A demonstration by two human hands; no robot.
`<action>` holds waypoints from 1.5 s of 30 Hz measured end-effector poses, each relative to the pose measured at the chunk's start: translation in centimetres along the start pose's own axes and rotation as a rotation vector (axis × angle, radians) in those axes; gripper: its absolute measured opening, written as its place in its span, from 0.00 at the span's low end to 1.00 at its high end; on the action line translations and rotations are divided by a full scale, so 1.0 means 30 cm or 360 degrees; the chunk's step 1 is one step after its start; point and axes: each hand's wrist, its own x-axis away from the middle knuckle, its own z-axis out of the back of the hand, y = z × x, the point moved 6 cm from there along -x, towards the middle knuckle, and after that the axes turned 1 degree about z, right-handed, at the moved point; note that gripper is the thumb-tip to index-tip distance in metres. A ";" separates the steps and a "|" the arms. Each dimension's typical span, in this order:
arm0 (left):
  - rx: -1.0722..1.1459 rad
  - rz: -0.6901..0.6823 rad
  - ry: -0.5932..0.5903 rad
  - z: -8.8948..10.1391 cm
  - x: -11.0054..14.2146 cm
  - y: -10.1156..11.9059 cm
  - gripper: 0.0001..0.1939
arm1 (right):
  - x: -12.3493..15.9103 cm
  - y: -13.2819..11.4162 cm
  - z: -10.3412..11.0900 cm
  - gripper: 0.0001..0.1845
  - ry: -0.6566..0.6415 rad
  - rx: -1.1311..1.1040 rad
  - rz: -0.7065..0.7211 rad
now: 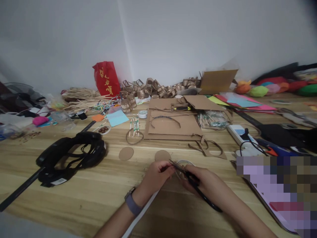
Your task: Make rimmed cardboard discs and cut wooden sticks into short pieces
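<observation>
My right hand (200,180) is closed around a pair of scissors (194,183) with black handles; its blades point toward my left fingertips. My left hand (158,175), with a watch on its wrist, is pinched just left of the blades. From under it a long white strip (146,211) runs down to the bottom of the view; its held end is hidden by the fingers. A round pale ring (187,162), perhaps a tape roll, shows partly behind the right hand. Just beyond the hands lies a cardboard disc (162,155), with another disc (126,153) further left.
Cardboard sheets (170,129), a cutter (182,108) and cardboard offcuts (210,148) lie ahead. A black headset-like device (71,158) sits left. On the right are a power strip (241,137) and a phone-like slab (267,198). Small woven baskets (153,87) line the wall.
</observation>
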 end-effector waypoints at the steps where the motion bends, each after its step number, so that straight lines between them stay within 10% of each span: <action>1: 0.0004 -0.0002 -0.0003 0.001 0.000 0.000 0.13 | 0.000 0.001 0.000 0.08 0.0002 -0.0012 0.0004; 16: 0.0019 0.0018 -0.0057 -0.001 0.004 0.004 0.13 | 0.004 0.001 0.007 0.12 -0.0015 0.0148 0.0033; 26: 0.0217 0.0125 0.0100 0.007 -0.001 -0.010 0.16 | 0.012 0.244 0.206 0.22 0.0393 0.0566 -0.0891; 34: 0.0464 0.0262 0.0114 -0.013 0.001 -0.041 0.18 | 0.008 0.342 0.200 0.19 0.0363 0.0580 -0.0981; 45: 0.0608 0.0267 0.0039 -0.040 0.009 -0.030 0.21 | 0.006 0.210 0.192 0.15 0.0538 0.0869 -0.0792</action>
